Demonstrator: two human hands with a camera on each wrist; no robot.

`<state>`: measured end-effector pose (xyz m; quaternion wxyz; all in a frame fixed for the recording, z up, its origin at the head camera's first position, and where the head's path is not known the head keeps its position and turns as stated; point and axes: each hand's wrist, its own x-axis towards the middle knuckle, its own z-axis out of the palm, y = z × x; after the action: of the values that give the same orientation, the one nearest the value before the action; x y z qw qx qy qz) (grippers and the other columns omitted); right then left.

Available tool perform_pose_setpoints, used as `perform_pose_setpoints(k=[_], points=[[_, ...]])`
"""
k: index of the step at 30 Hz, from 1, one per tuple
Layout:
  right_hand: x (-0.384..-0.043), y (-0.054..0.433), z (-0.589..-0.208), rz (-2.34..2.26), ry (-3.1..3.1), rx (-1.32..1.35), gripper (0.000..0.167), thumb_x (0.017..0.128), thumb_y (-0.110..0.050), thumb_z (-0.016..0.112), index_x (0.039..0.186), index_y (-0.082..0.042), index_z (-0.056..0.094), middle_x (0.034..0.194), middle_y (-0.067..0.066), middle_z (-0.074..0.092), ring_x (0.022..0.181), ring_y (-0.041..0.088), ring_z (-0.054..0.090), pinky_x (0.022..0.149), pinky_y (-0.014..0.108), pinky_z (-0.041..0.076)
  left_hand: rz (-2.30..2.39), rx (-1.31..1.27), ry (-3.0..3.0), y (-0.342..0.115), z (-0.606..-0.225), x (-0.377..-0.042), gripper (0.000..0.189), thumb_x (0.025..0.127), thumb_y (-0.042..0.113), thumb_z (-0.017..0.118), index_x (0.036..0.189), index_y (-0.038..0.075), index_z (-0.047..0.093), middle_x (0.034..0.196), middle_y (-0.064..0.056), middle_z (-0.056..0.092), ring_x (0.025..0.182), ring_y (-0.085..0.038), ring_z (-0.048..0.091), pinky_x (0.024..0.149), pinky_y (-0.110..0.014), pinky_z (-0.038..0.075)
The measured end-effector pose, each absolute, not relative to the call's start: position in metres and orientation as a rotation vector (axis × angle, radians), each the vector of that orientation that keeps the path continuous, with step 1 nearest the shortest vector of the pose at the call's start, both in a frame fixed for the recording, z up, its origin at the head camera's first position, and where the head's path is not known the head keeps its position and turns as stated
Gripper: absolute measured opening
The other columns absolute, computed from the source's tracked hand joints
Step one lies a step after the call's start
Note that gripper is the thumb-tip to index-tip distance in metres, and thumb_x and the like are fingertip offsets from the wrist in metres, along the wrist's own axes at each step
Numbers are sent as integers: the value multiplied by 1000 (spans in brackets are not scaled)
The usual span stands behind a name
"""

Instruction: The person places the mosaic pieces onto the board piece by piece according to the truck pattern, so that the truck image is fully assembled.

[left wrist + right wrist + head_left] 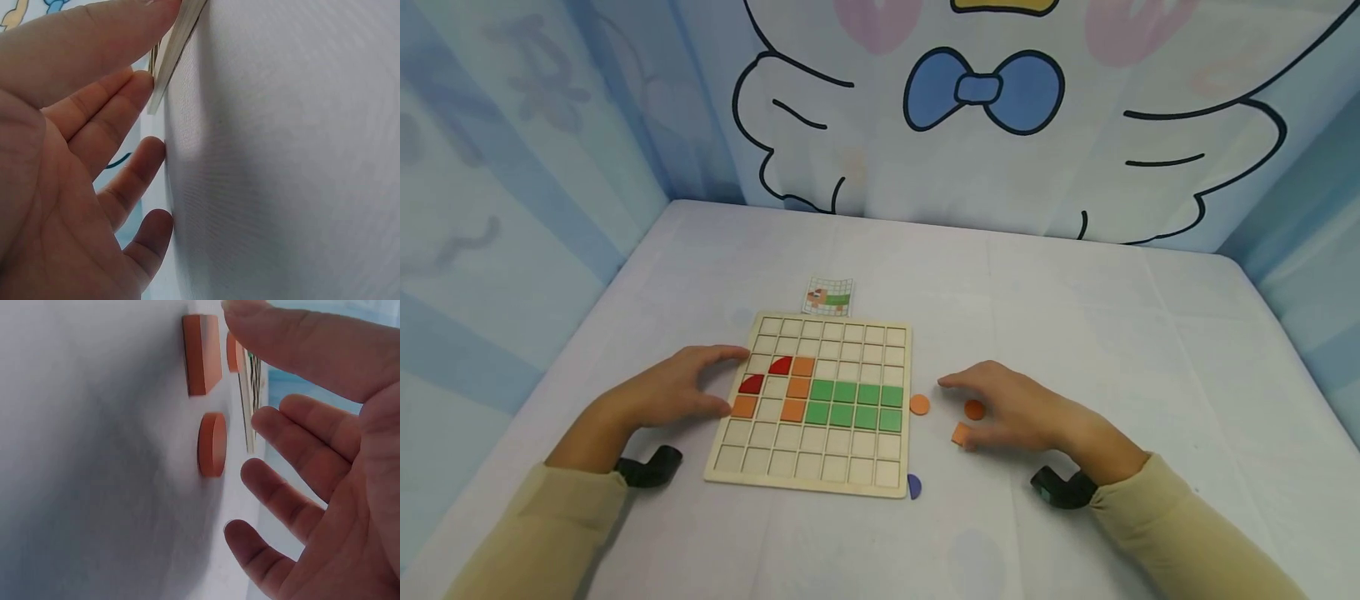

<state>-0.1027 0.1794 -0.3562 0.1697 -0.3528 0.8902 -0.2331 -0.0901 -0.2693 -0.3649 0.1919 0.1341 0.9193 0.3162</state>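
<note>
A wooden grid board [842, 468] lies on the white table, with green squares [853, 404], orange squares [797, 387] and red quarter-round pieces [751, 383] set in its cells. My left hand [681, 383] rests at the board's left edge, forefinger and thumb spread along the side; the left wrist view shows fingertips right at the board's edge [178, 47]. To the right of the board my right hand [1022, 408] hovers with its fingers apart and nothing held. Under it lie an orange square block [203, 355] and an orange round piece [212, 445], the thumb close over the block.
Another orange round piece [920, 405] lies by the board's right edge, and a purple half-round piece [914, 487] near its lower right corner. A small picture card [828, 297] sits behind the board. Printed curtains [985, 167] hang beyond the table's far edge.
</note>
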Motion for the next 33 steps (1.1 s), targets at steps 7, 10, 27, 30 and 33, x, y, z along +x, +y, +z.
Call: perform_pose_setpoints(k=[7, 10, 27, 30, 33], points=[[-102, 186, -359, -616, 2532, -1016, 63, 83, -17, 78, 140, -2, 56, 136, 7, 58, 126, 29, 49, 105, 49, 41, 892, 357, 2577, -268, -363, -89, 76, 81, 16, 82, 146, 1, 47, 150, -26, 41, 140, -46, 31, 110, -65, 27], [-103, 184, -363, -626, 2553, -1040, 61, 83, -18, 79, 138, -1, 58, 134, 8, 60, 125, 30, 50, 104, 48, 41, 890, 348, 2573, -268, -363, -89, 76, 81, 16, 82, 147, 1, 47, 151, -26, 41, 141, -46, 31, 111, -65, 27], [-106, 166, -365, -637, 2602, -969, 51, 84, -19, 78, 131, -5, 65, 128, 5, 64, 119, 27, 52, 100, 46, 44, 873, 331, 2580, -269, -364, -88, 76, 82, 17, 81, 148, 2, 46, 152, -26, 39, 141, -46, 29, 111, -65, 26], [-107, 165, -366, -632, 2610, -970, 47, 85, -19, 78, 129, -5, 66, 126, 4, 65, 117, 27, 53, 98, 46, 45, 880, 323, 2578, -270, -365, -89, 76, 82, 16, 81, 148, 2, 46, 152, -25, 39, 141, -46, 29, 111, -65, 26], [-107, 164, -366, -628, 2617, -976, 45, 86, -19, 77, 127, -5, 67, 124, 4, 66, 116, 27, 54, 97, 46, 46, 885, 325, 2579, -270, -366, -89, 75, 82, 16, 81, 147, 3, 46, 152, -26, 39, 141, -46, 29, 111, -65, 25]])
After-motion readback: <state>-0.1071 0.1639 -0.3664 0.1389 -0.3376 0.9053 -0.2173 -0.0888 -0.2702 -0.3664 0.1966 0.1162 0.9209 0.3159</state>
